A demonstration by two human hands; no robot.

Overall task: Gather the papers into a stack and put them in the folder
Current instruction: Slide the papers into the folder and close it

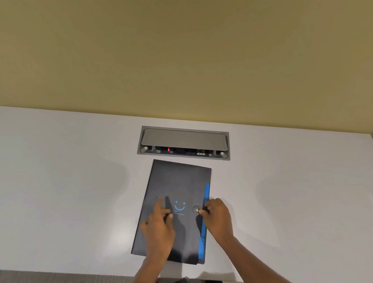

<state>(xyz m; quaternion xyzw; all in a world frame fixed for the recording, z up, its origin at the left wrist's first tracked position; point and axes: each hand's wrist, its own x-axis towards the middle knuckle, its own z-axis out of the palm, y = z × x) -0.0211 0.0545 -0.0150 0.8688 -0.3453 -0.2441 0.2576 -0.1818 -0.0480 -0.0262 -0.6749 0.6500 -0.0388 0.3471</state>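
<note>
— Where's the folder?

— I see it lying closed and flat on the white counter, a little askew, its far end just short of the grey cable box set into the counter. It's dark, with a blue smiley printed on the cover and a blue strip down its right edge. I see no loose papers anywhere on the counter.

— And the hands?

— My left hand rests on the cover left of the smiley, fingers spread and loose, gripping nothing. My right hand sits at the folder's right edge; its fingers are pinched in at the small round snap button. Whether they actually grip the button or only press against it, I cannot tell.

— Anything else?

— A yellow wall behind the counter.
</note>
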